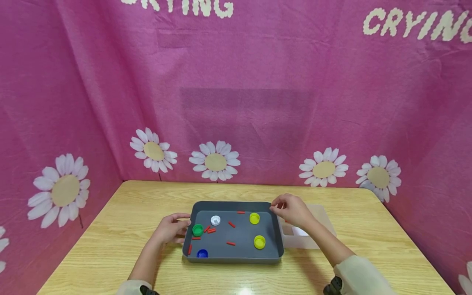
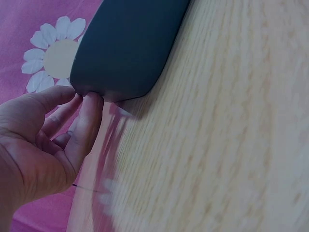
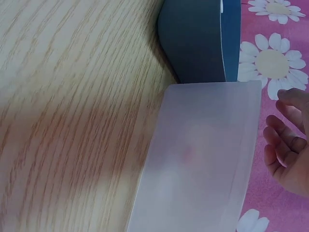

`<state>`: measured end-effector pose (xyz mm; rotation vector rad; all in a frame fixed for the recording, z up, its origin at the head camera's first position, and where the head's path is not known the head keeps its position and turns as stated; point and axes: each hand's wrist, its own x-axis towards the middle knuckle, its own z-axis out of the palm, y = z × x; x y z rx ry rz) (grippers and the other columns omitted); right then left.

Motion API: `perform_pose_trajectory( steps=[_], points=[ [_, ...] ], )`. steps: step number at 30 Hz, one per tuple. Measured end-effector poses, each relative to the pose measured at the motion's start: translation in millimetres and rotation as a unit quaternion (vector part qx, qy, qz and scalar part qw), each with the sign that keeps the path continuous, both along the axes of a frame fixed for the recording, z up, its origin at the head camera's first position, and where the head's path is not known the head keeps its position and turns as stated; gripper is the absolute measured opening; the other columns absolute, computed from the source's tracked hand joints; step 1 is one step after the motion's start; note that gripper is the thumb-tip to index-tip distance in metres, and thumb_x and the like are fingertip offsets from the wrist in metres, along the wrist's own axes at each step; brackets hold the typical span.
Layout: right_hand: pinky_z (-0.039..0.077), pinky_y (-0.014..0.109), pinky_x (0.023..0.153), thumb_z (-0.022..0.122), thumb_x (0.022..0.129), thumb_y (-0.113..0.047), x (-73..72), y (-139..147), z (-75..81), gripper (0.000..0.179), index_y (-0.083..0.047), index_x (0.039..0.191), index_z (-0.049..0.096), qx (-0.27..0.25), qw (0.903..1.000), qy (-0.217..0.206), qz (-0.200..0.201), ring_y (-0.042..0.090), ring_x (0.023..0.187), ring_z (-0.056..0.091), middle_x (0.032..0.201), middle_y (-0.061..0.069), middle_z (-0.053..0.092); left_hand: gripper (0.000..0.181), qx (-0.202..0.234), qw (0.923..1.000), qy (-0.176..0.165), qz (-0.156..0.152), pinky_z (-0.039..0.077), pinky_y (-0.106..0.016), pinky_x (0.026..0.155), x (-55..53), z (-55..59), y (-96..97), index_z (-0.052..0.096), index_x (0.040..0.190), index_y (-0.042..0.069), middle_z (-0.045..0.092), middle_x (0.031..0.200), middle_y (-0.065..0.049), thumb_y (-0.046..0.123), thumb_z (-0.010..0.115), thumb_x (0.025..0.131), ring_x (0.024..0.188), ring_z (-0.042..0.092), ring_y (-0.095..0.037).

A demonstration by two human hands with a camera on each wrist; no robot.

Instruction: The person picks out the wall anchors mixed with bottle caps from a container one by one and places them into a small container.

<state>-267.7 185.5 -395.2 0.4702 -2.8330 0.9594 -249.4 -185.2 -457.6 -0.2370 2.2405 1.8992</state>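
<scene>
A dark grey tray (image 1: 236, 259) holds several short red sticks (image 1: 230, 243) and round caps. My left hand (image 1: 171, 228) rests its fingertips on the tray's left wall; in the left wrist view its fingertips meet the wall's edge. The green cap (image 1: 197, 230) lies closest to it, with the blue cap (image 1: 202, 254) lower and the white cap (image 1: 215, 220) to the right. My right hand (image 1: 293, 209) hovers at the tray's far right corner, above a translucent box (image 1: 302, 243). Its fingers bend loosely in the right wrist view, and nothing shows between them.
Two yellow caps (image 1: 259, 242) sit in the tray's right half. The box stands against the tray's right side, with a red bit (image 1: 286, 221) inside. Both rest on a wooden table (image 1: 121, 221) before a pink flowered cloth (image 1: 250, 123).
</scene>
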Motion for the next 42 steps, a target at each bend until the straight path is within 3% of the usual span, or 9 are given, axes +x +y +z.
perform_pose_trajectory(
  steps=[4, 10, 15, 26, 42],
  points=[
    [0.045, 0.023, 0.048, 0.070, 0.081, -0.017, -1.2, -3.7, 0.0, 0.008, -0.010, 0.085, 0.070, -0.009, 0.9999, 0.006, 0.010, 0.010, 0.061, 0.050, 0.075, 0.001, 0.058, 0.036, -0.001, 1.0000, 0.002, 0.000, 0.056, -0.033, 0.058, 0.0, 0.0, -0.8, 0.054, 0.124, -0.001, 0.057, 0.086, -0.007, 0.010, 0.058, 0.090, 0.065, 0.063, -0.014],
    [0.042, 0.022, 0.060, 0.070, 0.080, -0.018, -4.4, -11.3, -1.1, 0.006, -0.012, 0.082, 0.071, 0.008, 0.9988, 0.041, 0.026, 0.008, 0.065, 0.049, 0.073, -0.003, 0.061, 0.037, -0.006, 1.0000, 0.002, -0.001, 0.056, -0.033, 0.058, -0.1, -0.7, -1.0, 0.054, 0.125, -0.001, 0.058, 0.087, -0.008, 0.011, 0.058, 0.090, 0.064, 0.062, -0.014],
    [0.042, 0.023, 0.060, 0.071, 0.080, -0.018, -6.2, -19.3, -1.7, 0.006, -0.012, 0.082, 0.071, 0.007, 0.9983, 0.045, 0.035, 0.008, 0.065, 0.048, 0.074, -0.004, 0.062, 0.037, -0.002, 1.0000, 0.000, -0.003, 0.056, -0.033, 0.058, 0.1, 0.9, -0.8, 0.054, 0.125, 0.000, 0.058, 0.086, -0.007, 0.011, 0.058, 0.090, 0.065, 0.062, -0.014],
    [0.044, 0.023, 0.064, 0.072, 0.081, -0.016, -6.1, -41.7, -3.2, 0.004, -0.012, 0.083, 0.071, 0.000, 0.9989, 0.026, 0.038, 0.008, 0.070, 0.050, 0.078, -0.003, 0.062, 0.037, 0.000, 1.0000, -0.002, -0.002, 0.056, -0.034, 0.058, 1.1, 1.9, 0.2, 0.054, 0.126, -0.001, 0.058, 0.086, -0.009, 0.011, 0.057, 0.091, 0.066, 0.062, -0.015],
    [0.046, 0.024, 0.064, 0.068, 0.085, -0.018, -12.3, -74.7, -23.9, 0.005, -0.013, 0.084, 0.070, -0.003, 0.9986, -0.004, 0.052, 0.009, 0.072, 0.052, 0.082, -0.002, 0.059, 0.035, -0.013, 0.9999, -0.002, 0.002, 0.057, -0.036, 0.059, 1.3, 0.0, -0.5, 0.057, 0.123, 0.001, 0.062, 0.088, -0.009, 0.014, 0.059, 0.091, 0.068, 0.062, -0.017]
  ],
)
